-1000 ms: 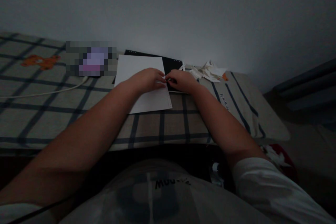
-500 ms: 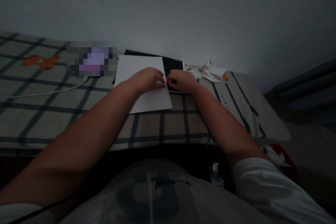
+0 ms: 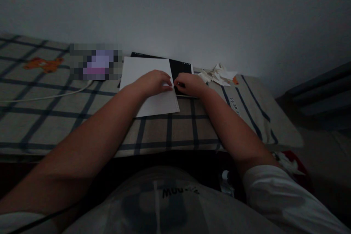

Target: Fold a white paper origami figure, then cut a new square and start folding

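A white sheet of paper (image 3: 142, 69) lies on a checked bed cover (image 3: 55, 117), partly over a black pad (image 3: 181, 68) against the wall. My left hand (image 3: 153, 82) rests palm down on the sheet, fingertips at its right perforated edge. My right hand (image 3: 190, 84) sits on the black pad just to the right, its fingers pinched at the same edge of the paper. The fingertips of both hands nearly touch. Dim light hides finer detail of the grip.
Crumpled scraps of paper (image 3: 219, 75) lie to the right of the pad by the wall. A white cable (image 3: 49, 97) runs across the cover at left, near a blurred-out object (image 3: 94, 62). The bed's right end drops off past the pillow-like corner (image 3: 263, 117).
The thin white strip that stood up near the pad's right edge one second ago is gone from there. Both hands have barely shifted.
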Demonstrator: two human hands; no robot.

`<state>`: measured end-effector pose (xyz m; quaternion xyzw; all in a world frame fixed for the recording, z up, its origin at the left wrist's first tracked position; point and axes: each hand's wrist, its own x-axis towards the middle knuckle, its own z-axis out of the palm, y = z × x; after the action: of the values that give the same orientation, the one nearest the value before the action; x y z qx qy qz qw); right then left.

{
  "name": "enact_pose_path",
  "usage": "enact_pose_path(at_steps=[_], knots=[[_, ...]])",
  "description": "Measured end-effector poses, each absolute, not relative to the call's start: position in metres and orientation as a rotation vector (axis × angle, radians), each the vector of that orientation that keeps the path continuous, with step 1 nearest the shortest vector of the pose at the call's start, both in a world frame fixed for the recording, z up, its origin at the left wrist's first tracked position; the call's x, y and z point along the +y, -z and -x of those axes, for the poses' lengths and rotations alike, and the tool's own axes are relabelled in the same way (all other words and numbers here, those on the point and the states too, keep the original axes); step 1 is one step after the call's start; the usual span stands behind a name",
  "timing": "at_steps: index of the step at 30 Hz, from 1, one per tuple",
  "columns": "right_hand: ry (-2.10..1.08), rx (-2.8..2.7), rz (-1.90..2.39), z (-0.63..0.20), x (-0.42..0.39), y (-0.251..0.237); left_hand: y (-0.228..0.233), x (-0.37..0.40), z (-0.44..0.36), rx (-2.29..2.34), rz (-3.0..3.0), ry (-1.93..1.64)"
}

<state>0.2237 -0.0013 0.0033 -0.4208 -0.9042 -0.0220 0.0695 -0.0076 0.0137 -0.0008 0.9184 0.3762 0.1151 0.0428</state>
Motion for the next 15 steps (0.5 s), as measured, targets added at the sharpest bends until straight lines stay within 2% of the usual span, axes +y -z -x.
enact_pose_path(at_steps=[15], knots=[[0.032, -2.740, 1.224, -0.2229, -0.0018, -0.0051, 0.0052, 0.0148, 0.0080, 1.085, -2.814, -0.437]])
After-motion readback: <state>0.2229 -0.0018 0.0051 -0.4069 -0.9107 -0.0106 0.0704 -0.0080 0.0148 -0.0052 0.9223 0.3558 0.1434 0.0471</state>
